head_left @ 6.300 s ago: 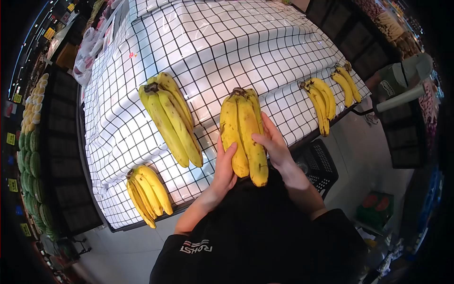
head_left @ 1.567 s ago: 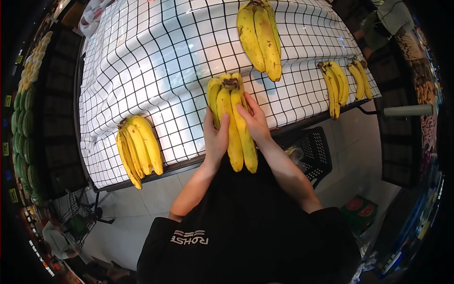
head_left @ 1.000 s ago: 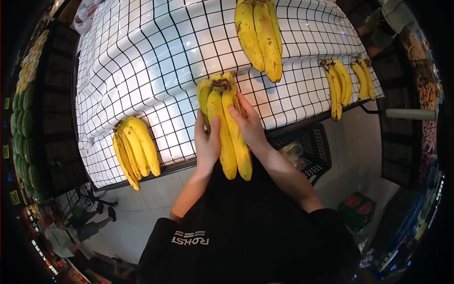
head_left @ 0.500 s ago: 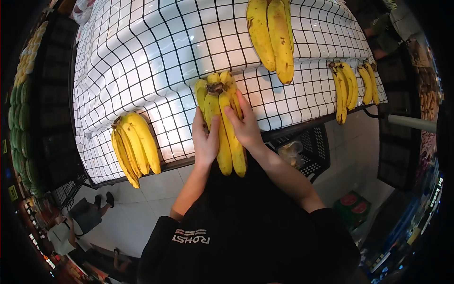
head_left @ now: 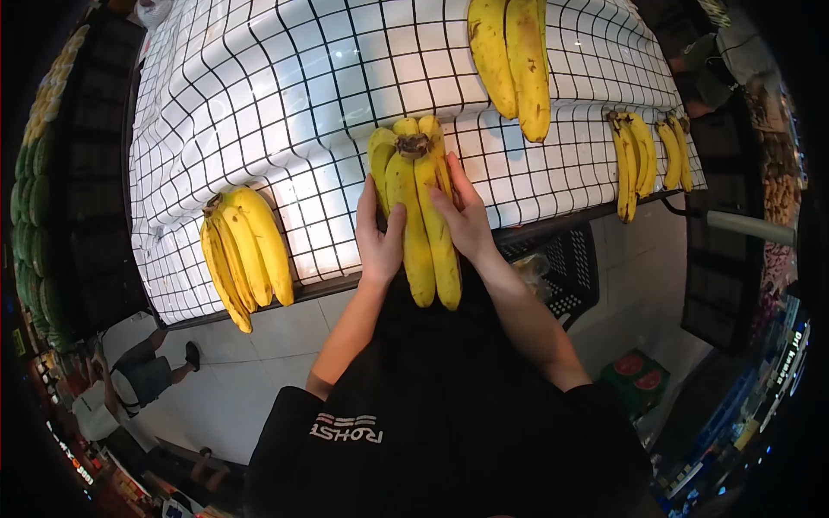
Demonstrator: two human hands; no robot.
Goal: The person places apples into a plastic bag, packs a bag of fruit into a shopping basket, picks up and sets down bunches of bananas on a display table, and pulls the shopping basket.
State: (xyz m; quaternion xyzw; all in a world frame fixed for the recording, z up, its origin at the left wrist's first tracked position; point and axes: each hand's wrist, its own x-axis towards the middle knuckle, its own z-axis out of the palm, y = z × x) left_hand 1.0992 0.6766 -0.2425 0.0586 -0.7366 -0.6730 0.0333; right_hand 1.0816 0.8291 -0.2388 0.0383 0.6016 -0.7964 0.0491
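A bunch of yellow bananas (head_left: 420, 229) is between my two hands at the table's front edge, its brown stem end pointing away from me and the tips toward my body. My left hand (head_left: 381, 240) grips its left side, the thumb lying on top. From the right, my right hand (head_left: 466, 220) holds it with the thumb over the front and the fingers along the side. The undersides of both hands are hidden. Another bunch of bananas (head_left: 250, 250) hangs over the edge to the left. Two large bananas (head_left: 518, 65) lie farther back, right of centre.
A white cloth with black grid lines (head_left: 319, 104) covers the table. Smaller banana bunches (head_left: 637, 160) sit at its right end. Below the edge stands a black basket (head_left: 574, 268) with a plastic bag. A person (head_left: 138, 380) is on the floor at lower left.
The held bunch and both hands appear slightly farther right and up in view. The grip looks the same. The person at lower left has shifted.
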